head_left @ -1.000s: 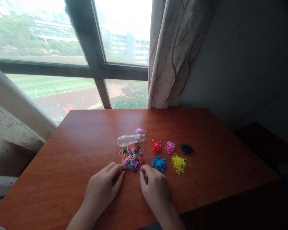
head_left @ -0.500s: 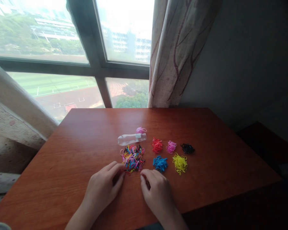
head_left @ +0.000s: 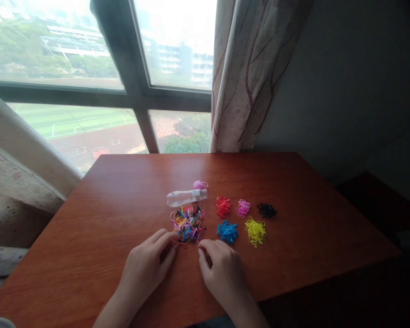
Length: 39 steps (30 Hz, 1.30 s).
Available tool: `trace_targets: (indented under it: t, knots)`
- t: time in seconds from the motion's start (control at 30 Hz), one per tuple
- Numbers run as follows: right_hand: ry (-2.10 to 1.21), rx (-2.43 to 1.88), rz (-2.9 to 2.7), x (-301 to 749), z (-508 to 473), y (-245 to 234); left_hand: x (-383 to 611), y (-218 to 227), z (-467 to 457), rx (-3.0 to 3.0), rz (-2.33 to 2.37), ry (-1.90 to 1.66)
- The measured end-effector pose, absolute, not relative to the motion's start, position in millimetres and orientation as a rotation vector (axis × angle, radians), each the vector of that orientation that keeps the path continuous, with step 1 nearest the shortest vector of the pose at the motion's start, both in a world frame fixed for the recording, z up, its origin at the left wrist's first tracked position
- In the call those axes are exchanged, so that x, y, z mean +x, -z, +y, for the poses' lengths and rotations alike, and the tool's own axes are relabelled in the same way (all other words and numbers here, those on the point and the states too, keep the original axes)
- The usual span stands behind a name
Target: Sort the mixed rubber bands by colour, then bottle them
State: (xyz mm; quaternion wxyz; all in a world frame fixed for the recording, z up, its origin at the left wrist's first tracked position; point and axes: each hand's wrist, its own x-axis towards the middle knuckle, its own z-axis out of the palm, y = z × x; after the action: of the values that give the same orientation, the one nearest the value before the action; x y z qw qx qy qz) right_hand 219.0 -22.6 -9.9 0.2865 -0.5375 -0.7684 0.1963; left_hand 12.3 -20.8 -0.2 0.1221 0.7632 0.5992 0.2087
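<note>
Both hands lie on the red-brown tabletop (head_left: 105, 218), close to the near edge of a mixed pile of small rubber bands (head_left: 187, 223) in many colours. The left hand (head_left: 146, 266) rests palm down with its fingers (head_left: 166, 239) loosely bent, and the tips reach the near-left border of the pile. The right hand (head_left: 222, 269) is just beside it, the fingers curled narrow with the thumb close to the index finger. For both hands I cannot tell if a band is pinched between the fingers, because the bands are too small. To the right of the mixed pile there are sorted little heaps, each apart from the others: a blue heap (head_left: 227, 231) and a yellow heap (head_left: 255, 231) nearer to the person, then a red heap (head_left: 222, 206), a pink heap (head_left: 242, 208) and a black heap (head_left: 266, 210) behind them. A clear plastic bottle (head_left: 186, 197) lies on its side just behind the mixed pile, with a pink cap (head_left: 200, 184) near its neck.
</note>
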Motion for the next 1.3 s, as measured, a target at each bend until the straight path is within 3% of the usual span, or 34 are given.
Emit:
trace_targets:
  t: [0.53, 0.93, 1.1, 1.3]
  knots:
    - [-0.556, -1.43, -2.043, 219.6, -21.4, 8.3, 13.5, -0.6, -20.5, 2.263, 1.75, -0.555]
    - [-0.548, -1.446, -2.029, 218.6, -21.5, 11.1, 15.6, -9.4, -10.3, 2.138, 1.558, -0.826]
    - [-0.546, -1.45, -2.038, 218.0, -21.2, 9.5, 49.6, -38.8, 23.8, 2.245, 1.571, -0.728]
    - [-0.512, -1.462, -2.05, 218.2, -20.0, 9.8, 109.1, -58.9, 84.2, 2.466, 1.584, -0.35]
